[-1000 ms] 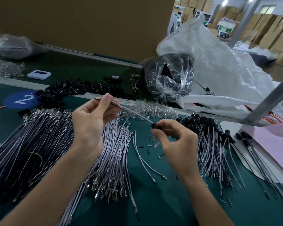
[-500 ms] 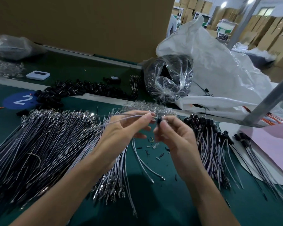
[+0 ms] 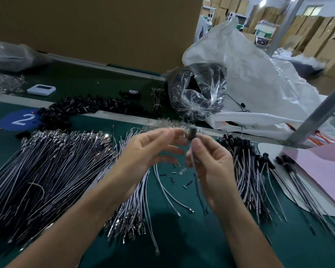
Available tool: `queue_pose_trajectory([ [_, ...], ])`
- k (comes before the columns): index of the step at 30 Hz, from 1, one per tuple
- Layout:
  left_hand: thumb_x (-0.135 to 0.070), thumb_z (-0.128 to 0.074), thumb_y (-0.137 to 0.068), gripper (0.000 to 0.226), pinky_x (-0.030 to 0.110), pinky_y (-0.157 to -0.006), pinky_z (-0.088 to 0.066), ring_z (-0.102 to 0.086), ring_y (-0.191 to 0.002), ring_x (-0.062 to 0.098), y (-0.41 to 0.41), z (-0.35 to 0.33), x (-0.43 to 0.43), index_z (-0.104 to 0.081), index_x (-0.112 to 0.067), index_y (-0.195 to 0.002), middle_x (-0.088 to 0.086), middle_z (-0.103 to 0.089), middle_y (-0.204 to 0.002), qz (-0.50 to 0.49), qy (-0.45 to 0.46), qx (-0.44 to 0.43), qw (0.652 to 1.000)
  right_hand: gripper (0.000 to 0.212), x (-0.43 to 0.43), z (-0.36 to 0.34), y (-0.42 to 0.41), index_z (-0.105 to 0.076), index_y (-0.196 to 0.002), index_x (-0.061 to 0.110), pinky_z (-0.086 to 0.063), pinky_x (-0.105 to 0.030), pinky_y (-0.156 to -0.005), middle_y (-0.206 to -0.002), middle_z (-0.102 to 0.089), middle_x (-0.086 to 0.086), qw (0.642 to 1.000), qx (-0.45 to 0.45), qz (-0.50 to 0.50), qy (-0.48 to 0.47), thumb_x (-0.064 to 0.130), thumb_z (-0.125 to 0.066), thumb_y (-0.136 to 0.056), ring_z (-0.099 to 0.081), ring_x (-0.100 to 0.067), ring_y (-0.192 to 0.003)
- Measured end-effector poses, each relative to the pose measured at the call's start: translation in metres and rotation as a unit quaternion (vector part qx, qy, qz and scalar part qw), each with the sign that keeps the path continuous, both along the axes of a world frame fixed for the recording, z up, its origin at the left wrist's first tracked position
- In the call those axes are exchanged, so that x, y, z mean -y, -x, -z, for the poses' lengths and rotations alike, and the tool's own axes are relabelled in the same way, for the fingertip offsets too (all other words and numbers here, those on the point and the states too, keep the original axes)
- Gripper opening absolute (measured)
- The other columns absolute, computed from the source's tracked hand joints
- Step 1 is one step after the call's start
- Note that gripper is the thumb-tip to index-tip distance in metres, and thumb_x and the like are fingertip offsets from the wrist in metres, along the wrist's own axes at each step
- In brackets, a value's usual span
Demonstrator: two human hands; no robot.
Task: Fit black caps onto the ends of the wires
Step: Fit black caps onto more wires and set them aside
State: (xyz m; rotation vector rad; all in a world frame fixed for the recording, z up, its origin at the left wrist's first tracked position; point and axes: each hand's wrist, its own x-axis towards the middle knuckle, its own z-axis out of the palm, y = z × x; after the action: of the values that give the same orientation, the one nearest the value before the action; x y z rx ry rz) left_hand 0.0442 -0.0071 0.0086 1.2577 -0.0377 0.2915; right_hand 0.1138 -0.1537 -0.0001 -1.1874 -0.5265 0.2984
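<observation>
Head view: the right hand pinches the black cap, its long axis upright. The left hand is just left of it, fingers loose; blur hides any hold.

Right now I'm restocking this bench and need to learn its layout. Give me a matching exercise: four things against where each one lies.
Things:
1 bare wires
2 capped wires
3 loose caps
4 pink sheet

Places:
A far side, beside the blue 2
B far right edge
C big pile on the left
D pile right of centre

Pairs: 1-C, 2-D, 3-A, 4-B
</observation>
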Motion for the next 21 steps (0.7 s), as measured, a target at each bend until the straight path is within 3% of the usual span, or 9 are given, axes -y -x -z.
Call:
queue_pose_trajectory([
  [3,-0.025,-0.074,-0.074,0.024,0.022,-0.07,-0.057,-0.074,-0.083,0.019,0.0,0.006,0.006,-0.078,-0.016,-0.096,0.01,-0.076,-0.095,-0.053,-0.009,-0.007,0.999,0.02,-0.004,0.005,0.005,-0.07,-0.099,0.01,-0.054,-0.022,-0.062,-0.075,-0.073,-0.004,0.985,0.138,0.049,0.089,0.019,-0.071,-0.082,-0.067,-0.013,-0.067],
  [5,-0.019,-0.076,-0.068,0.021,0.021,-0.068,-0.057,-0.074,-0.077,0.019,0.0,0.007,0.005,-0.079,-0.015,-0.088,0.011,-0.077,-0.088,-0.091,0.008,-0.013,0.996,0.016,-0.006,0.007,0.007,-0.069,-0.096,0.017,-0.054,-0.021,-0.064,-0.074,-0.074,-0.001,0.975,0.176,0.071,0.119,0.013,-0.075,-0.082,-0.07,-0.013,-0.067],
  [9,-0.019,-0.077,-0.066,0.02,0.022,-0.069,-0.058,-0.073,-0.076,0.018,-0.001,0.008,0.004,-0.079,-0.013,-0.085,0.01,-0.077,-0.086,-0.123,0.019,0.0,0.992,0.021,-0.008,0.008,0.009,-0.068,-0.096,0.021,-0.056,-0.024,-0.064,-0.076,-0.076,-0.001,0.975,0.158,0.064,0.142,0.018,-0.078,-0.078,-0.073,-0.015,-0.069],
  [13,-0.021,-0.074,-0.07,0.029,0.017,-0.072,-0.054,-0.073,-0.086,0.015,-0.001,0.008,0.004,-0.073,-0.007,-0.095,0.008,-0.077,-0.091,-0.146,0.006,0.025,0.989,0.006,-0.009,0.008,0.007,-0.074,-0.081,0.018,-0.057,-0.032,-0.063,-0.072,-0.075,-0.004,0.968,0.164,0.02,0.188,0.013,-0.072,-0.085,-0.07,-0.018,-0.063],
  [17,-0.02,-0.072,-0.073,0.027,0.015,-0.07,-0.053,-0.074,-0.087,0.014,-0.001,0.01,0.007,-0.07,-0.007,-0.097,0.006,-0.077,-0.09,-0.131,-0.006,0.025,0.991,0.012,-0.009,0.007,0.008,-0.074,-0.076,0.007,-0.05,-0.019,-0.057,-0.066,-0.072,-0.008,0.973,0.154,0.01,0.17,0.007,-0.068,-0.087,-0.067,-0.014,-0.056],
  [21,-0.021,-0.072,-0.073,0.023,0.019,-0.065,-0.056,-0.074,-0.081,0.017,0.001,0.012,0.011,-0.071,-0.012,-0.093,0.005,-0.077,-0.088,-0.109,-0.019,0.014,0.994,0.014,-0.009,0.006,0.009,-0.074,-0.075,0.005,-0.049,-0.016,-0.057,-0.063,-0.071,-0.008,0.978,0.144,0.014,0.148,0.011,-0.068,-0.086,-0.066,-0.01,-0.055],
])
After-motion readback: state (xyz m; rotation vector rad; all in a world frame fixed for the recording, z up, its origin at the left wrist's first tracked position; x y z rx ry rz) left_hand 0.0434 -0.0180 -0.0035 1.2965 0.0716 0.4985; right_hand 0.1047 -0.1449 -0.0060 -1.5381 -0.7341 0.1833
